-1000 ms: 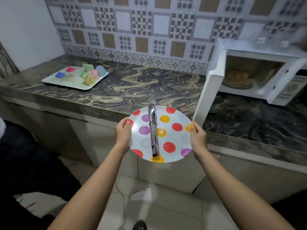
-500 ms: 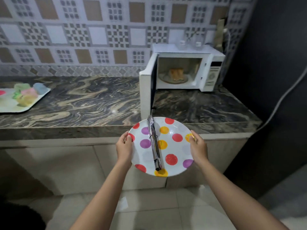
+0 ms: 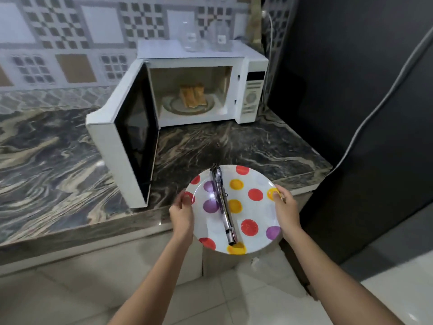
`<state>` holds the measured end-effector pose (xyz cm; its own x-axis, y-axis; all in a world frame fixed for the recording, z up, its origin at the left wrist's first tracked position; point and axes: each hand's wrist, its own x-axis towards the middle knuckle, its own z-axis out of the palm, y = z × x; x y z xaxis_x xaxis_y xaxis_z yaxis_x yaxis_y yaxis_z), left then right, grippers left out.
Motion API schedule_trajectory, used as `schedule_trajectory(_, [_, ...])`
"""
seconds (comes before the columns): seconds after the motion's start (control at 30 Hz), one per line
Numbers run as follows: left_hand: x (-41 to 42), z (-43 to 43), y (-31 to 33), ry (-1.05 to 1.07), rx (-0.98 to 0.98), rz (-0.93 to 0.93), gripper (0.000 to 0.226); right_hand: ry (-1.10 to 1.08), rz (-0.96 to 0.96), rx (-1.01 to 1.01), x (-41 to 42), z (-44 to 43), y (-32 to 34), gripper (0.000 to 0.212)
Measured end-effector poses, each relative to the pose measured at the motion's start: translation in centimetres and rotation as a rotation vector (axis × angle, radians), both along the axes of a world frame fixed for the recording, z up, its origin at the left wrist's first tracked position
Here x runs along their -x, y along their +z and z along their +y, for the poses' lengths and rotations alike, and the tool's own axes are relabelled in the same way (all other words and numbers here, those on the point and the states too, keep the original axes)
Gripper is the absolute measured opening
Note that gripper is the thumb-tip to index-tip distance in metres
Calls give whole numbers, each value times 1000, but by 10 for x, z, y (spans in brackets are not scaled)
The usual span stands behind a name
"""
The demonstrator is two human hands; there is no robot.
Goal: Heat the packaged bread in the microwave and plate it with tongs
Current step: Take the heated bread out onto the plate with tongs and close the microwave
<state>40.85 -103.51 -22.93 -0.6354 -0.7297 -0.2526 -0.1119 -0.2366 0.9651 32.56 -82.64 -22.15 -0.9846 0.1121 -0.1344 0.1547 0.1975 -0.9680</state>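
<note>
I hold a white plate with coloured dots (image 3: pixel 255 212) level in front of the counter edge. My left hand (image 3: pixel 181 214) grips its left rim and my right hand (image 3: pixel 284 207) grips its right rim. Metal tongs (image 3: pixel 223 205) lie closed across the plate, pointing away from me. The white microwave (image 3: pixel 251 90) stands on the counter with its door (image 3: pixel 121 137) swung wide open to the left. Inside, slices of bread (image 3: pixel 193 95) rest on the glass turntable (image 3: pixel 171 105).
The marbled stone counter (image 3: pixel 234 146) runs left from a dark wall on the right. Two clear glass jars (image 3: pixel 191 38) stand on top of the microwave. A grey cable (image 3: pixel 375 109) hangs down the dark wall. Tiled floor lies below.
The view has swung right and closer to the microwave; the tray of coloured items on the left has left the frame. Both hands still hold the plate, now near the counter's right end.
</note>
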Motion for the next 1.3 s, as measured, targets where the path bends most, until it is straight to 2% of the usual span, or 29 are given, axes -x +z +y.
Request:
schedule_trajectory(0.1, [37, -14, 1, -29, 54, -15, 28, -21, 13, -22, 36, -16, 1, 27])
schedule_trajectory(0.27, [93, -43, 12, -10, 120, -15, 18, 0, 15, -59, 102, -46, -1, 23])
schedule_trajectory(0.47, [164, -80, 4, 10, 227, -114, 19, 114, 16, -103, 200, -86, -7, 20])
schedule_trajectory(0.67, [211, -96, -4, 153, 302, -236, 21, 282, 66, -202, 278, -120, -17, 17])
schedule_trajectory(0.87, [235, -105, -13, 202, 325, -343, 23, 349, 76, -334, 312, -142, -31, 22])
schedule_trajectory(1.03, [245, -114, -23, 166, 439, -354, 21, 348, 191, -437, 325, -145, -37, 20])
schedule_trajectory(1.3, [242, -104, -23, 185, 506, -356, 16, 340, 205, -457, 323, -133, -33, 14])
